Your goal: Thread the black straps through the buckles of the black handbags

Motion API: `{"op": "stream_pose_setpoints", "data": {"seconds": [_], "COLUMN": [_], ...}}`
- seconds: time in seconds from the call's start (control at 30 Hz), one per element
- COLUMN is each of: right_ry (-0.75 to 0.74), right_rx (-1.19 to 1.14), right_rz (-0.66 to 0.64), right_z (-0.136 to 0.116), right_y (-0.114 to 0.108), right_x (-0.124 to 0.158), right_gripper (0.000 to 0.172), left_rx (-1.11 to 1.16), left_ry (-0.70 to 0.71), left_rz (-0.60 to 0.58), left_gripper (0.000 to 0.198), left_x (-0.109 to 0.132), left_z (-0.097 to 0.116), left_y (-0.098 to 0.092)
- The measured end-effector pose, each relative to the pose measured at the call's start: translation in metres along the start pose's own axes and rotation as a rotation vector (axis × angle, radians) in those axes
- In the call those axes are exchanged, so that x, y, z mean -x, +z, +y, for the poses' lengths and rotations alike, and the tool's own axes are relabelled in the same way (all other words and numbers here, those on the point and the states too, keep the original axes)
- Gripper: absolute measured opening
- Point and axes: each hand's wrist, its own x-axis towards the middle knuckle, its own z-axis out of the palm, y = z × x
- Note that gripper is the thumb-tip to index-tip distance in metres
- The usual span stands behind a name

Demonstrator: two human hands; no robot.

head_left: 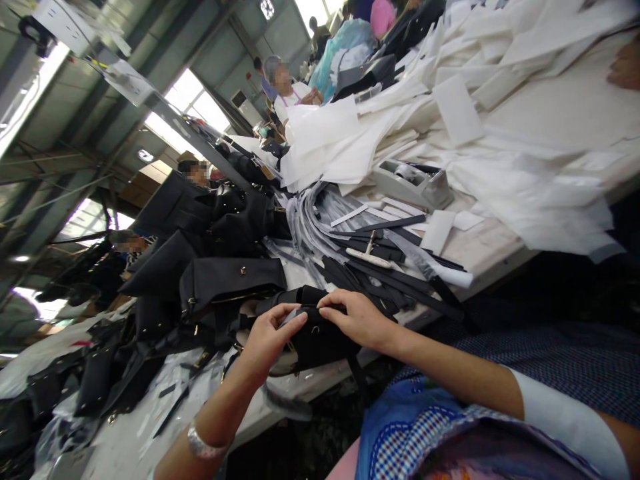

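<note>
A black handbag [320, 343] with a small metal fitting on its side lies at the table's near edge. Both my hands are at its upper edge, thumbs and fingers pinched close together. My left hand [273, 333] wears a bracelet at the wrist and grips the edge, with a small pale piece showing by its fingers. From the other side my right hand [355, 317] pinches the same edge. What lies right between the fingertips is partly hidden.
Black bags [233, 283] are heaped to the left. Ahead lie plastic-wrapped straps [315, 220], a white-handled tool [370, 257] and a grey tape dispenser [413, 183]. White sheets [460, 110] cover the table's far right. Several people sit or stand beyond; another hand [625, 63] shows at the right edge.
</note>
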Motion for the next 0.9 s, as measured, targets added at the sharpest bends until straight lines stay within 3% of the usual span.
{"op": "stream_pose_setpoints", "data": {"seconds": [0.27, 0.57, 0.9], "right_ry": [-0.054, 0.074, 0.133], "right_rx": [0.076, -0.053, -0.191], "right_rz": [0.057, 0.034, -0.009], "right_z": [-0.0031, -0.0037, 0.0042], "right_y": [0.0005, 0.0011, 0.0048], "right_x": [0.0085, 0.0083, 0.0062], "right_gripper": [0.013, 0.013, 0.018], "left_rx": [-0.307, 0.108, 0.09], "left_ry": [0.167, -0.018, -0.012], "left_rz": [0.069, -0.1, -0.08], "left_gripper": [0.037, 0.037, 0.038], "left_x": [-0.0027, -0.0024, -0.0037], "left_z": [0.0001, -0.0012, -0.0027], "left_y": [0.0036, 0.0014, 0.0027]}}
